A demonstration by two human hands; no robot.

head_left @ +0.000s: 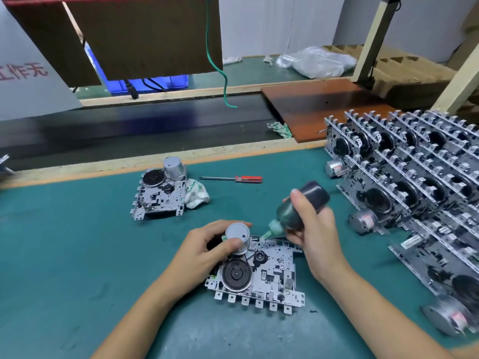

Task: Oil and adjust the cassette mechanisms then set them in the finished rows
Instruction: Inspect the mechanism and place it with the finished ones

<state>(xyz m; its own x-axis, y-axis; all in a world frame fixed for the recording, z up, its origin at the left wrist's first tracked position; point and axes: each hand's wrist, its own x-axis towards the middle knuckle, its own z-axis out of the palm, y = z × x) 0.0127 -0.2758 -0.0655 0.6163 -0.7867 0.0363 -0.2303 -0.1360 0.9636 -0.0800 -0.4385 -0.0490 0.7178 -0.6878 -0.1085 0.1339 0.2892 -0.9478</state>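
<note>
My left hand (pixel 207 248) curls its fingers round the motor can to steady the cassette mechanism (pixel 256 275) flat on the bench (pixel 77 255); my right hand (pixel 312 229) grips the oil bottle (pixel 300 207) tilted nozzle-down just beyond those fingers, finished rows (pixel 414 182) further right

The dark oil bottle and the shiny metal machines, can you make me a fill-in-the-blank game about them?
1. The right hand holds a dark oil bottle with a pale ____ nozzle.
2. The left hand grips the silver round ____ on the near metal cassette mechanism.
3. The red-handled ____ lies on the green mat.

Missing words: green; motor; screwdriver
</note>
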